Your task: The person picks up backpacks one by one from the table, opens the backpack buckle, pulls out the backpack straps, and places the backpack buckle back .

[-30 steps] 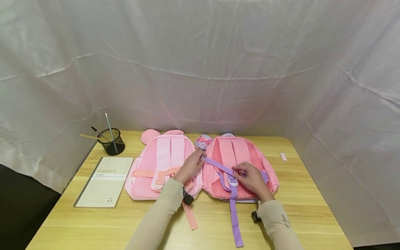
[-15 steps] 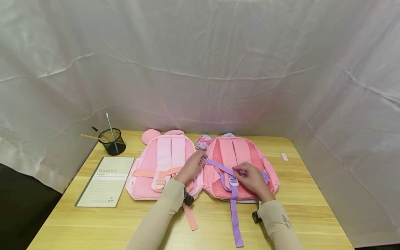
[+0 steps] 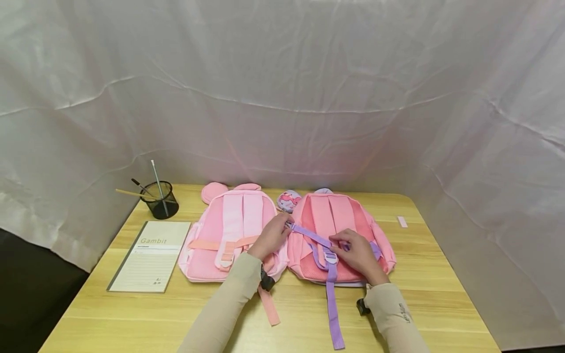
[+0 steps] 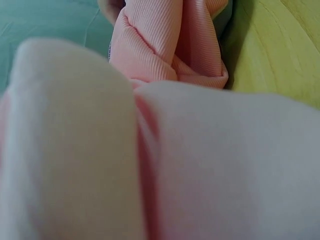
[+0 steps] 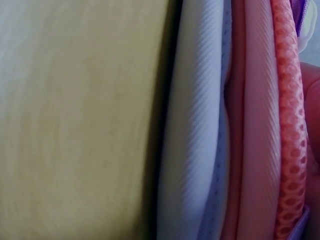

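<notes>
Two small backpacks lie side by side on the table, strap sides up. My left hand [image 3: 271, 238] reaches over the light pink backpack [image 3: 200, 268] and pinches the buckle end of a purple strap [image 3: 311, 235]. Over the coral-pink backpack [image 3: 364, 223], my right hand [image 3: 358, 253] pinches the same strap further along, and the strap runs straight between both hands. Just below it sits a pale adjuster buckle [image 3: 330, 257], with a loose purple webbing tail [image 3: 333, 309] hanging toward me. Fingers hide most of the buckle at the strap's left end.
At left, a notebook [image 3: 150, 257] lies before a black mesh pen cup [image 3: 163, 206] holding several pens. A small pale pink piece [image 3: 401, 221] lies at right. An orange strap tail [image 3: 268, 306] extends from the light pink backpack. Grey curtains [image 3: 282, 98] enclose the wooden table [image 3: 432, 274].
</notes>
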{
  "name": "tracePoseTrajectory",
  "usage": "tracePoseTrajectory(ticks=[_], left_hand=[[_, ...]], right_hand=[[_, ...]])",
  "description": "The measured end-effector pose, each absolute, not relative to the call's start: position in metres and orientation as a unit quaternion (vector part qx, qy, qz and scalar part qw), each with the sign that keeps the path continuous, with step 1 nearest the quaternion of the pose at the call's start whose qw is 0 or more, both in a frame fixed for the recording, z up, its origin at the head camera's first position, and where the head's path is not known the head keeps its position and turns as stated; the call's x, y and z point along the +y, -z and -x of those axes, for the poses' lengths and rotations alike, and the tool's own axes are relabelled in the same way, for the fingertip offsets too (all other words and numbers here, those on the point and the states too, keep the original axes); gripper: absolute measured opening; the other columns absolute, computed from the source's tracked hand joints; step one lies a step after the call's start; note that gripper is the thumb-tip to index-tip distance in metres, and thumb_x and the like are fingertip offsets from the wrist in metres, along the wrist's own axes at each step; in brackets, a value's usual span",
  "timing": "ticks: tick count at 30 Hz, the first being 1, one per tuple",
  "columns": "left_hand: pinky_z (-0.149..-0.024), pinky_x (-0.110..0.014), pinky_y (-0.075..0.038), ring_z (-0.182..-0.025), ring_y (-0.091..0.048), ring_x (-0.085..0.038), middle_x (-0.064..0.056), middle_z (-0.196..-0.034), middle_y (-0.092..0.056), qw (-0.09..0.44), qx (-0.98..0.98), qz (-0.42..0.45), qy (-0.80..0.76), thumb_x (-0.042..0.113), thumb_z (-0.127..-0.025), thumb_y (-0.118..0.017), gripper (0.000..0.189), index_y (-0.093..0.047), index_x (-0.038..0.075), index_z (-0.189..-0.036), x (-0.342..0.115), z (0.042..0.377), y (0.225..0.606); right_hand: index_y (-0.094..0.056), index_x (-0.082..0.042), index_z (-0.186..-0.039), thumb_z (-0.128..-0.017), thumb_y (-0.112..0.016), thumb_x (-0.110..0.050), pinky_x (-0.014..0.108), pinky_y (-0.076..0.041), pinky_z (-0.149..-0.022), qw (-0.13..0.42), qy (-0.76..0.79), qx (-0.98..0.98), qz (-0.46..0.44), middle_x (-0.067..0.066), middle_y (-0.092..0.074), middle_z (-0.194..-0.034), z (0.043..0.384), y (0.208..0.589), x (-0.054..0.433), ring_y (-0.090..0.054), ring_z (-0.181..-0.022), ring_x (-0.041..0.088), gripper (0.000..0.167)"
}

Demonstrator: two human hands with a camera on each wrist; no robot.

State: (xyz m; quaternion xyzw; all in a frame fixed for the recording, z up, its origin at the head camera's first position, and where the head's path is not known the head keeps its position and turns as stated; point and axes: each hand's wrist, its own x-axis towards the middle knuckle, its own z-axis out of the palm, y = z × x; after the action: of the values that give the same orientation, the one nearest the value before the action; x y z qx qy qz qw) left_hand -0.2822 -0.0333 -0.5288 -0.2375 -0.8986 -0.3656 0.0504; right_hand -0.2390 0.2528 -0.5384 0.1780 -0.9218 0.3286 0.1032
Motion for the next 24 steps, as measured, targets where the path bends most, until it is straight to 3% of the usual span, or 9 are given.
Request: tracePoseTrajectory(ticks=[7,15,20,24], left_hand=[[-0.104,-0.045,-0.050,-0.110,-0.063,-0.030,-0.016,-0.121,-0.066,0.050,-0.910,0.230,0.341,0.004,-0.099,-0.066,0.024,-0.062,0.001,-0.122,-0.031,0.281,0.523],[-0.114,-0.047,-0.044,-0.132,-0.057,-0.032,-0.014,-0.140,-0.061,0.053,-0.919,0.243,0.307,0.020,-0.099,-0.071,0.045,-0.058,0.008,-0.140,-0.036,0.279,0.488],[-0.119,-0.052,-0.037,-0.142,-0.049,-0.033,-0.011,-0.152,-0.055,0.112,-0.928,0.272,0.230,0.027,-0.097,-0.073,0.059,-0.052,0.013,-0.150,-0.060,0.276,0.452],[-0.122,-0.055,-0.031,-0.147,-0.044,-0.032,-0.007,-0.160,-0.047,0.173,-0.927,0.285,0.172,0.034,-0.097,-0.072,0.065,-0.048,0.019,-0.155,-0.091,0.267,0.421]], right_hand=[[-0.079,-0.011,-0.114,-0.086,-0.085,-0.015,0.037,-0.055,-0.084,0.087,-0.329,-0.922,-0.186,0.003,-0.072,-0.101,0.239,0.534,0.253,-0.064,-0.091,0.020,0.029],[-0.074,-0.007,-0.124,-0.092,-0.078,-0.014,0.053,-0.053,-0.097,0.091,-0.308,-0.928,-0.191,0.011,-0.069,-0.114,0.240,0.501,0.252,-0.066,-0.108,0.030,0.033],[-0.062,-0.013,-0.143,-0.094,-0.077,-0.022,0.063,-0.044,-0.107,0.122,-0.257,-0.942,-0.178,0.015,-0.059,-0.138,0.236,0.466,0.255,-0.053,-0.131,0.040,0.052],[-0.055,-0.016,-0.150,-0.090,-0.080,-0.022,0.065,-0.042,-0.109,0.192,-0.214,-0.938,-0.195,0.015,-0.052,-0.148,0.233,0.440,0.260,-0.046,-0.139,0.042,0.065]])
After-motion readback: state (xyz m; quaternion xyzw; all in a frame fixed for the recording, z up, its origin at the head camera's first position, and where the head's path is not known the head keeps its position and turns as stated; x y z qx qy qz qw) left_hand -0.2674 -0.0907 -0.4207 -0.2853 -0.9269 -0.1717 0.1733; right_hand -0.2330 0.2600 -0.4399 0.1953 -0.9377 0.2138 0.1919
